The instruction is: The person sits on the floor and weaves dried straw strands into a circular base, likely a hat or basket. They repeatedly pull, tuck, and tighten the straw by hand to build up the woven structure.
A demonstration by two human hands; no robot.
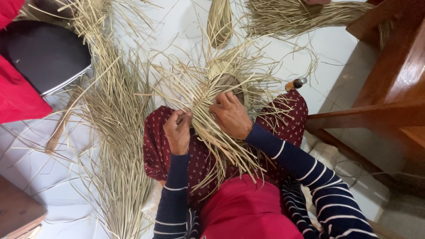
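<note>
A half-woven piece of pale straw (220, 71) rests on my lap, its loose strands fanning out in all directions. My left hand (178, 131) pinches a few of those strands at the left side of the weave. My right hand (231, 115) presses on the middle of the piece, fingers curled over the strands. Both arms wear dark blue sleeves with white stripes. A dark red patterned cloth (283, 121) covers my knees under the work.
A long heap of loose straw (116, 132) lies on the white floor at my left. More straw bundles (292, 15) lie at the far side. A black seat (44, 53) stands top left, wooden furniture (394, 79) at right. A small bottle (295, 83) lies near my knee.
</note>
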